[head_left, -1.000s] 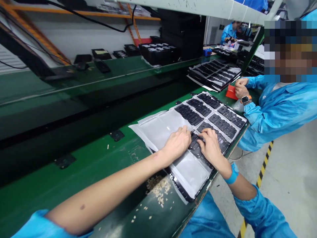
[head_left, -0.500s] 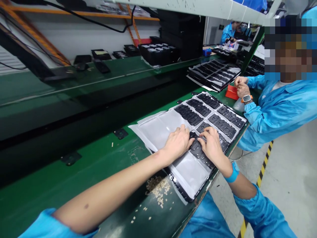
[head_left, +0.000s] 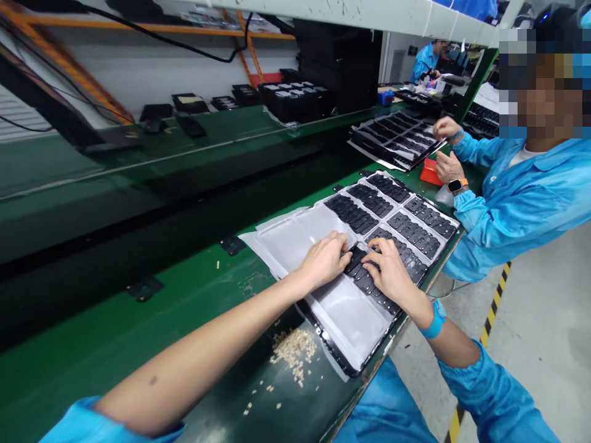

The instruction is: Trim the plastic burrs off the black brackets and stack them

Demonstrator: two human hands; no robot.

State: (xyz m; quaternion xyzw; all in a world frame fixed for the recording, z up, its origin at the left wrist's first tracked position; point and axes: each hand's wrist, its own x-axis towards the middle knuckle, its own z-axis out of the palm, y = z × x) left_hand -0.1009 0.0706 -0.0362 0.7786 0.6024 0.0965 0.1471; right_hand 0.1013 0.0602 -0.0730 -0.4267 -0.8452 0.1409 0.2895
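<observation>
A shallow tray with whitish compartments (head_left: 353, 320) lies in front of me, several of them packed with rows of thin black flat parts (head_left: 413, 234). My left hand (head_left: 329, 257) is at the inner end of a partly filled row, its thumb and fingers pinched together. What they hold is hidden by the fingers. Over the same row, my right hand (head_left: 388, 266) bends its fingers and thumb down onto a black flat part (head_left: 359, 261) and seems to grip it; the fingertips are partly hidden.
Pale chips (head_left: 295, 351) lie heaped beside the tray. Loose black pieces (head_left: 233, 245) sit on the green belt (head_left: 194, 271). A co-worker (head_left: 521, 191) at the right has a red box (head_left: 430, 172) and another filled tray (head_left: 399, 138) nearby. A black-yellow floor stripe (head_left: 492, 314) runs below.
My left hand has shifted slightly left and its thumb has closed toward the fingers. Loose black pieces on the belt have moved right and away. The co-worker's hands have parted, one rising toward the far tray.
</observation>
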